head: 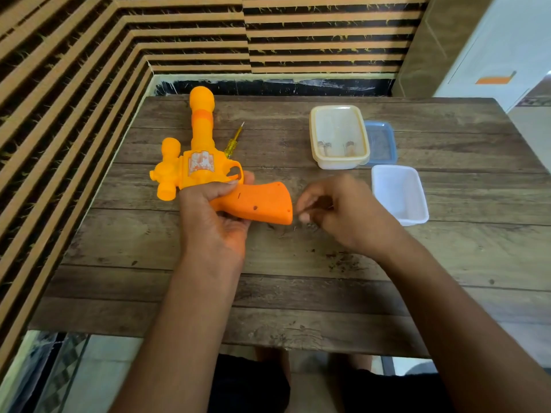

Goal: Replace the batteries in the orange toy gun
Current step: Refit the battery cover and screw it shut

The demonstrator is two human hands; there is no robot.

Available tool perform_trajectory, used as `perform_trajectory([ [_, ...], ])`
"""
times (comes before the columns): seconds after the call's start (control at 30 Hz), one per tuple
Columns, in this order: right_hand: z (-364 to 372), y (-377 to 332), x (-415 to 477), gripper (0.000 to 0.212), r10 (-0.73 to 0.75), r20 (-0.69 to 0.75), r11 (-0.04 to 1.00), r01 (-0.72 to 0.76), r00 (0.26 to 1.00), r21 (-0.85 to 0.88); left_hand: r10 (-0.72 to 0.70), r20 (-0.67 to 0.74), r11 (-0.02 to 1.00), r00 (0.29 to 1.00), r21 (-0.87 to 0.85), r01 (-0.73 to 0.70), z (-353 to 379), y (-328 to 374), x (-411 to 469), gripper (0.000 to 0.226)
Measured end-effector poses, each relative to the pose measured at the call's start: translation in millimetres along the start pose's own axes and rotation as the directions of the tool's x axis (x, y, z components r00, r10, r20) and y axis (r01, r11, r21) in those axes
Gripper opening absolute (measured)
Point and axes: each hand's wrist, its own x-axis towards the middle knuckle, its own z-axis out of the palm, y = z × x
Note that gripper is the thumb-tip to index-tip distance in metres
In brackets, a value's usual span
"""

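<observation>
The left hand point(214, 216) grips the orange plastic toy gun point(205, 162) by its handle over the wood-plank surface point(298, 293), while the right hand point(343, 213) curls just beside the butt, contents unclear, and would best take the yellow-handled screwdriver point(232, 143) lying beyond the left hand.

The toy gun point(202, 162) is laid on the left half of the desk point(298, 293), with its barrel turned toward the far edge and its grip turned to the right. It is held where body and grip meet by the left hand point(214, 213), whose fingers point(235, 183) are curled round it. A screwdriver point(234, 141) is placed just right of the barrel, partly hidden behind the body. The right hand point(343, 213) is held just right of the grip's end. Farther right, a farther container point(340, 163) with small items point(325, 144) at its near end is set behind a nearer container point(396, 168). A lid point(383, 143) is tucked against the farther container's right side.
</observation>
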Motion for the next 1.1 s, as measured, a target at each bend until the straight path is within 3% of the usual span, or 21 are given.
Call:
perform_trajectory([
  [0.07, 1.5, 1.3, 0.8, 0.03, -0.041, 0.104, 0.999, 0.038, 0.994, 0.036, 0.006, -0.005, 1.0, 1.0, 0.003, -0.006, 0.0, -0.1, 0.6, 0.035],
  [0.27, 7.4, -4.6, 3.3, 0.043, -0.07, 0.11, 0.997, 0.073, 0.991, -0.025, -0.013, -0.01, 1.0, 1.0, -0.008, 0.013, -0.3, -3.1, 3.6, 0.035],
  [0.43, 11.2, -3.9, 6.9, 0.032, -0.142, 0.153, 0.96, 0.174, 0.978, -0.221, -0.001, -0.017, 1.0, 1.0, -0.012, 0.001, -0.8, -3.0, 5.2, 0.04],
  [0.57, 16.4, -1.1, 7.8, 0.023, -0.211, 0.162, 0.927, 0.25, 0.964, -0.279, 0.009, -0.014, 1.0, 1.0, -0.017, -0.01, -0.2, -3.4, 5.2, 0.043],
  [0.87, 2.6, 2.2, -3.6, 0.031, -0.225, -0.218, 0.974, 0.213, 0.95, -0.077, -0.017, -0.01, 1.0, 1.0, 0.007, 0.017, 5.5, -8.0, -1.5, 0.034],
  [1.0, 3.9, -6.4, -5.0, 0.012, -0.249, -0.29, 0.966, 0.258, 0.924, -0.008, -0.022, -0.017, 0.998, 1.0, 0.057, 0.023, 10.9, -10.8, -5.6, 0.035],
  [1.1, 6.4, -11.3, -4.6, 0.012, -0.273, -0.325, 0.952, 0.303, 0.905, 0.042, -0.031, -0.013, 0.997, 0.999, 0.074, 0.031, 12.9, -9.8, -9.7, 0.038],
])
